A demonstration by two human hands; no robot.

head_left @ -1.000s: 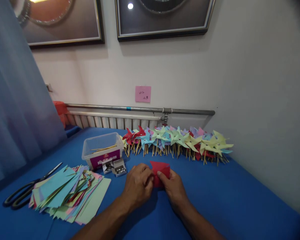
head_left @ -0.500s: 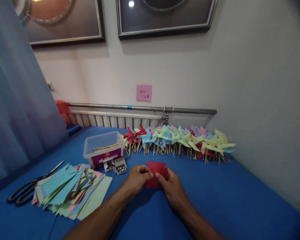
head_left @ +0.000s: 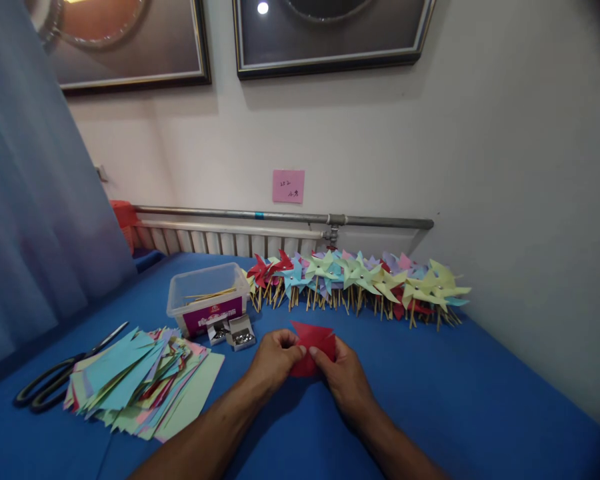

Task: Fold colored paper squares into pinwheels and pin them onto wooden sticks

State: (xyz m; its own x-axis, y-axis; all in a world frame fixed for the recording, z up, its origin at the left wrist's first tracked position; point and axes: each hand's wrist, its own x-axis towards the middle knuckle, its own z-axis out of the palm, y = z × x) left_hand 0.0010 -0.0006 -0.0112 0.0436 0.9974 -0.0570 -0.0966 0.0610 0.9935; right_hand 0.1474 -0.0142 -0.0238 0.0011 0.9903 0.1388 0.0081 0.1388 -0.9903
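Since the frame half a second back, almost nothing has shifted: the two hands have stayed at the middle of the tabletop [head_left: 460, 393] and the red paper between them has only tipped a little, while a full second back the hands sat slightly lower and nearer the right. The left hand [head_left: 275, 359] has its fingers curled together on the left edge of the red paper [head_left: 314, 347], pinching it near the centre. The right hand [head_left: 344, 377] closes its thumb and fingertips on the same sheet from the right and underneath. The red paper is folded into pointed flaps, held just above the blue cloth, in front of the row of pinwheels. That row of finished pinwheels [head_left: 360, 280], in red, blue, green, yellow and lilac on wooden sticks, lies along the far edge of the tabletop against the wall. To the left of the hands lies a fanned stack of coloured paper sheets [head_left: 140, 383], and further left a pair of black-handled scissors [head_left: 60, 381] rests on the cloth. Behind the stack stands a clear plastic box [head_left: 207, 300] with a few wooden sticks inside, and just in front of it are two small open boxes of metal pins [head_left: 233, 332]. A pink note [head_left: 288, 186] sticks to the wall above a grey pipe [head_left: 280, 217].
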